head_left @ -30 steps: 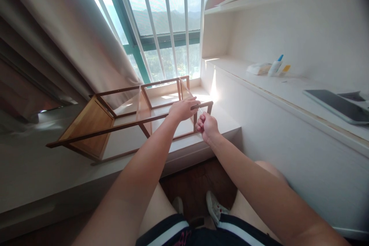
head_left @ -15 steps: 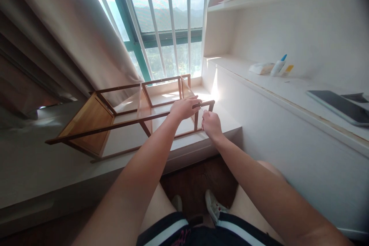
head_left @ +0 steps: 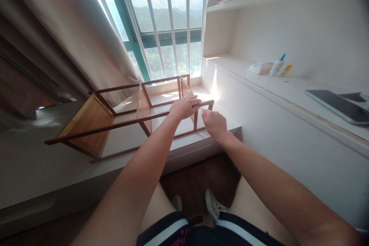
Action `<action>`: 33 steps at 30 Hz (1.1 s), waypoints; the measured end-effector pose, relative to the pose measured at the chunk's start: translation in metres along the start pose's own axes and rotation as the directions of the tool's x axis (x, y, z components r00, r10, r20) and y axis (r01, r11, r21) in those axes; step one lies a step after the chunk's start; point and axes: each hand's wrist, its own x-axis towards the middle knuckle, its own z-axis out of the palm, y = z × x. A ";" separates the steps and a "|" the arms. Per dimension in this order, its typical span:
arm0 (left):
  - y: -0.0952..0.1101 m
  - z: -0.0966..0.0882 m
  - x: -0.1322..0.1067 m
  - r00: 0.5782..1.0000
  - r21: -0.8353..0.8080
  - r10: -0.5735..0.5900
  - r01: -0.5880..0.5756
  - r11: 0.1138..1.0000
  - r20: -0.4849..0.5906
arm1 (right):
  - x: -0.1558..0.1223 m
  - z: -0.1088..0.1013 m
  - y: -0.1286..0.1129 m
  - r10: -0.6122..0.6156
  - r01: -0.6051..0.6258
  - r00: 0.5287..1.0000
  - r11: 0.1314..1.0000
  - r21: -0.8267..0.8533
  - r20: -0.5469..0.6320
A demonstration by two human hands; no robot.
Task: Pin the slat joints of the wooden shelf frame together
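A brown wooden shelf rack [head_left: 95,133] lies on its side on a white ledge by the window, with panels set between its long rails. My left hand [head_left: 183,108] is closed over the rack's near upper rail, close to its right end. Just right of it, my right hand [head_left: 215,123] is closed in a fist around a thin metal tool [head_left: 201,107]. The slim shaft points at the rail beside my left fingertips. Its grip is hidden in my hand, so whether it is a hex key or a screwdriver cannot be told.
To the right, a white desk [head_left: 245,70] holds a glue bottle [head_left: 277,66], a white packet [head_left: 261,68] and a dark tablet-like device [head_left: 340,105]. A grey curtain [head_left: 66,34] hangs at left. White railing bars [head_left: 173,27] stand before the window. My shoes [head_left: 213,203] rest on the dark floor.
My right hand has turned about the metal tool, its wrist and forearm shifting slightly right and upward. The left hand and the rack stay in place.
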 end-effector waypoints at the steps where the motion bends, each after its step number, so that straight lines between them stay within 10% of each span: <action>1: 0.000 0.000 0.000 1.000 0.000 -0.001 0.001 1.000 0.003 | 0.000 0.000 0.001 -0.022 0.022 1.000 0.999 -0.031 -0.005; 23: 0.001 -0.001 0.001 1.000 0.004 -0.011 0.011 1.000 0.018 | 0.007 0.004 0.004 -0.195 0.193 0.979 0.981 -0.029 -0.060; 30: 0.002 -0.002 0.000 1.000 0.009 -0.017 0.017 1.000 0.018 | 0.003 0.010 0.002 0.007 0.009 0.997 0.981 0.193 -0.080; 33: 0.002 -0.003 0.000 1.000 0.010 -0.013 0.013 1.000 0.019 | 0.002 0.014 -0.003 0.199 -0.149 0.980 0.787 0.599 -0.017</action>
